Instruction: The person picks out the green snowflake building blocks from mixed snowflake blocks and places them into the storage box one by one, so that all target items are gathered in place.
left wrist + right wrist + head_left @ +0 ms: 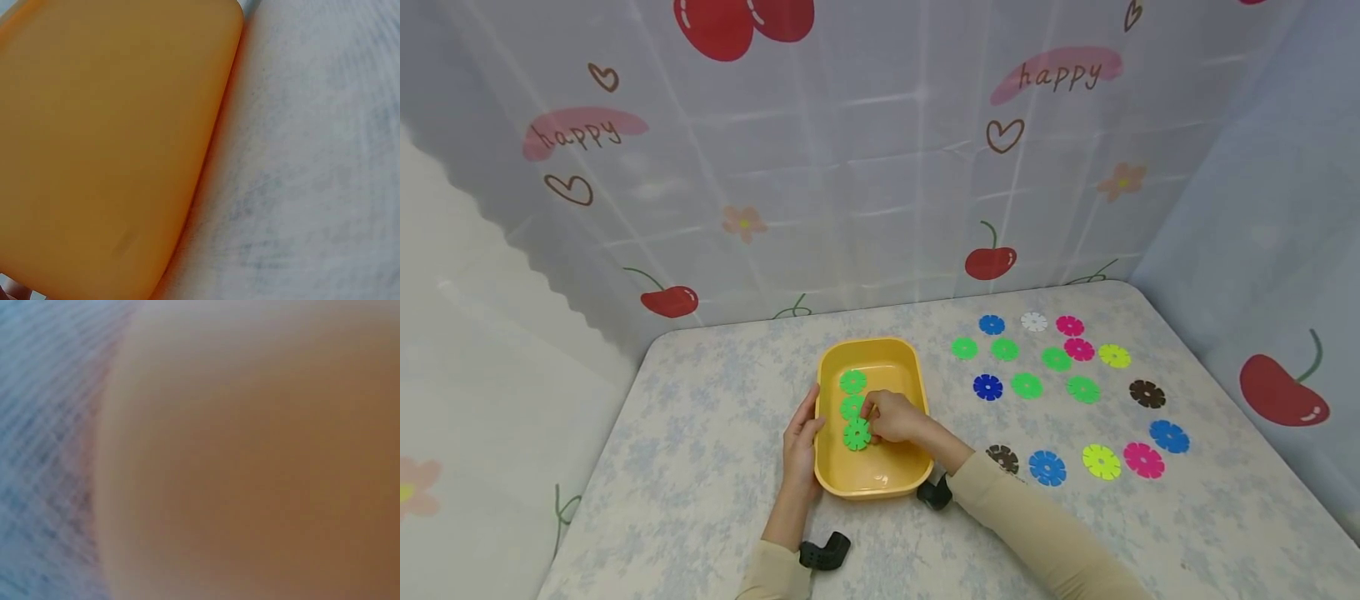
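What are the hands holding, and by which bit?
The left hand holds the tray by its left side; the right hand seems to pinch the nearest green disc by its right edge.

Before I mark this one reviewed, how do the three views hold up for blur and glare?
Head: discs and tray clear enough, a small glint on the tray's floor, pale sheen on the curtain; left wrist: soft, the tray's side filling much of the frame; right wrist: badly blurred, a brownish shape, likely the tray, beside pale streaks.

The tray point(857, 478) looks smooth, glossy plastic; the green discs point(847, 382), matt plastic.
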Action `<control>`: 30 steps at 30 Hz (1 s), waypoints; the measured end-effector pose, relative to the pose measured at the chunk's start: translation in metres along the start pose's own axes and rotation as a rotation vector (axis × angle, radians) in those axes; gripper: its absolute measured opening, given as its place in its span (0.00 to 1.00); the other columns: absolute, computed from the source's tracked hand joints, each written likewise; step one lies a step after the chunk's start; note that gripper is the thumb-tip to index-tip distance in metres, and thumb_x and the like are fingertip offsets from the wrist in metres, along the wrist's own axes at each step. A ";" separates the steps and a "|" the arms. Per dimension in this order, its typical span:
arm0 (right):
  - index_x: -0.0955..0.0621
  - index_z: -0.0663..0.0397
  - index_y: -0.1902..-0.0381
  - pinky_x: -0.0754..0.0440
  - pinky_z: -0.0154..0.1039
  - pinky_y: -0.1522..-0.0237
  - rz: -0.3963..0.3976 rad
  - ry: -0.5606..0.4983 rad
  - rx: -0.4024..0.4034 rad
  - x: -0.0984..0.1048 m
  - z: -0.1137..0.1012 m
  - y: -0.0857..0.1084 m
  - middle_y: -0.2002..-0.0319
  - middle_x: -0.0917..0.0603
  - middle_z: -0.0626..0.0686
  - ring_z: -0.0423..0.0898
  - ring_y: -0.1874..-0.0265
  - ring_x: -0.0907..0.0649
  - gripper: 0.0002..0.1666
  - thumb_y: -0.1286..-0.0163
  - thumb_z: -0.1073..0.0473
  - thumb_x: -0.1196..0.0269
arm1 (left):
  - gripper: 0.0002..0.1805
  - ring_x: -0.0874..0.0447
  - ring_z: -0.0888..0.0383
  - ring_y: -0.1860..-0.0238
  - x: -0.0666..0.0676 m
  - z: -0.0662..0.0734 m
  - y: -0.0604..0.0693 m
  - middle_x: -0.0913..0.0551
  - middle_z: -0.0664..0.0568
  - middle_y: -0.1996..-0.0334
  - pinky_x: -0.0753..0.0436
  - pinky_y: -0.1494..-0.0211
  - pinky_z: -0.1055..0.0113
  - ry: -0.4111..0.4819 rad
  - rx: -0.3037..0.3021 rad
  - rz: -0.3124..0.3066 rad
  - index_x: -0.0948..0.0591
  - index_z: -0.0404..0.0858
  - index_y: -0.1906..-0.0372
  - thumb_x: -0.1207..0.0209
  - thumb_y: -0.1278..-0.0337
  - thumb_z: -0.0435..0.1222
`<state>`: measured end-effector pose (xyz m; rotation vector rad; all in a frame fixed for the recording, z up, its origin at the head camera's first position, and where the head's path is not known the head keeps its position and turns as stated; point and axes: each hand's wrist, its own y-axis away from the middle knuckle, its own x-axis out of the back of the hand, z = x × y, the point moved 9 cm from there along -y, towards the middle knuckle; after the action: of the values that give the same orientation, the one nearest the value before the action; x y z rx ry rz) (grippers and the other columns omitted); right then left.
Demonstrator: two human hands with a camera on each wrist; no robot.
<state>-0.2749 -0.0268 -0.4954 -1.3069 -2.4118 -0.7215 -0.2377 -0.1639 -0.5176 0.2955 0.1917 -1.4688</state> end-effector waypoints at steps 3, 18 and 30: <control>0.21 0.61 0.59 0.30 0.33 0.80 0.002 0.005 -0.003 0.000 0.000 0.000 0.80 0.19 0.58 0.49 0.79 0.18 0.10 0.35 0.74 0.45 | 0.30 0.48 0.58 0.23 0.000 0.000 0.000 0.46 0.57 0.23 0.34 0.27 0.66 0.003 0.002 0.000 0.38 0.47 0.25 0.58 0.28 0.29; 0.20 0.61 0.60 0.31 0.33 0.80 0.021 0.049 -0.024 0.000 0.001 0.000 0.79 0.17 0.56 0.48 0.81 0.20 0.11 0.37 0.74 0.44 | 0.30 0.47 0.57 0.23 0.000 0.000 0.000 0.45 0.57 0.23 0.30 0.31 0.73 0.021 0.003 -0.005 0.38 0.47 0.25 0.58 0.28 0.29; 0.21 0.67 0.55 0.21 0.36 0.76 0.004 -0.121 0.176 0.014 -0.020 0.011 0.72 0.21 0.57 0.58 0.71 0.14 0.09 0.29 0.66 0.42 | 0.29 0.46 0.56 0.23 0.000 0.001 0.000 0.45 0.56 0.23 0.33 0.27 0.64 -0.005 0.002 0.010 0.37 0.46 0.25 0.57 0.29 0.29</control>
<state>-0.2727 -0.0238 -0.4692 -1.3180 -2.5005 -0.4283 -0.2377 -0.1646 -0.5164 0.2940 0.1852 -1.4600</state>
